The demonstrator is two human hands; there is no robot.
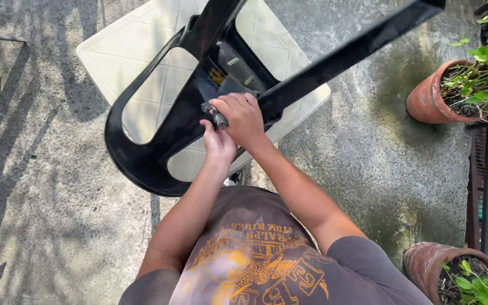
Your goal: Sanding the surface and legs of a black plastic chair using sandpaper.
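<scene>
**Hands on black frame, small tool at centre**

Beneath everything lies the concrete floor (57, 214), with a pale square tile (136, 51) on it. Above the tile stands the black frame (142, 152), a curved plastic part with open cut-outs; two bars run up from its centre. Two clay pots (430, 101) with green plants stand to my right. My right hand (244, 118) rests on the frame's centre, fingers closed over a small dark tool (214, 116). My left hand (217, 141) lies just below, touching the right, fingers curled at the same tool. The tool's exact kind cannot be told.
</scene>
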